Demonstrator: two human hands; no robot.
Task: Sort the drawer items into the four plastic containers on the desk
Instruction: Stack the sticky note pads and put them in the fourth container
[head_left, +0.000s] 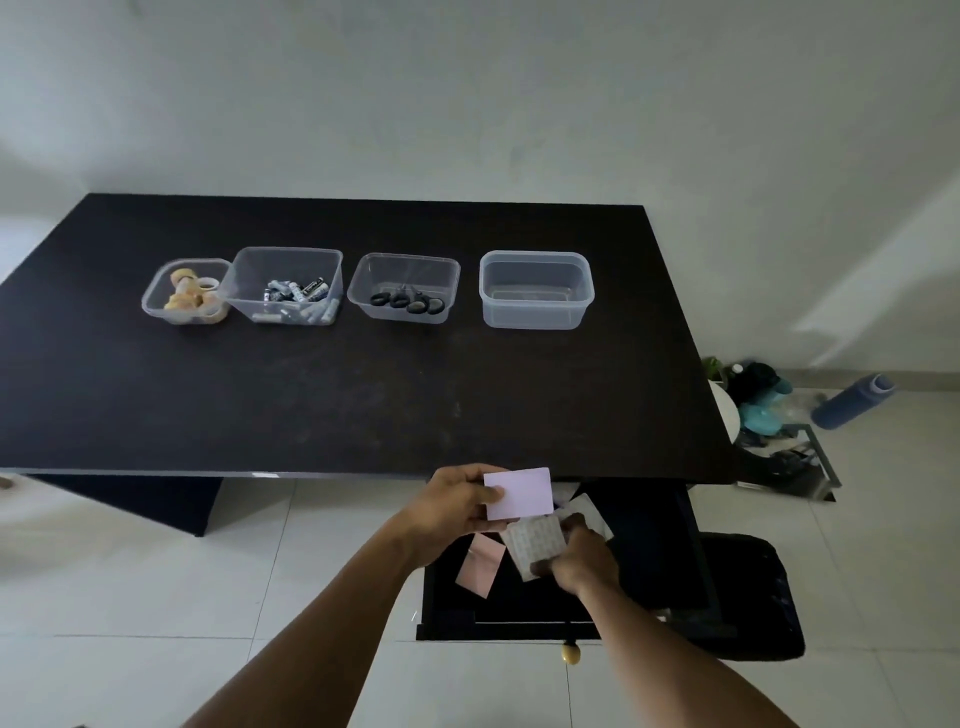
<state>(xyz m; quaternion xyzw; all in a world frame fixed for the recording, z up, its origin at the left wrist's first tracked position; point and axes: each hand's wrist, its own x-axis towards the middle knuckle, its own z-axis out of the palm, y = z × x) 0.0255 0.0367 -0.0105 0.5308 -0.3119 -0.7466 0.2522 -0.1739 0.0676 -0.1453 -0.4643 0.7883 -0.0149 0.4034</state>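
Over the open black drawer, left hand pinches a pale pad, right hand grips a patterned one

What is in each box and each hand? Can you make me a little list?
far-left box: tape rolls
second box: batteries
third box: scissors
far-right box: nothing inside
left hand: holds a lilac pad
right hand: holds a whitish patterned pad
drawer: open, pink pad inside
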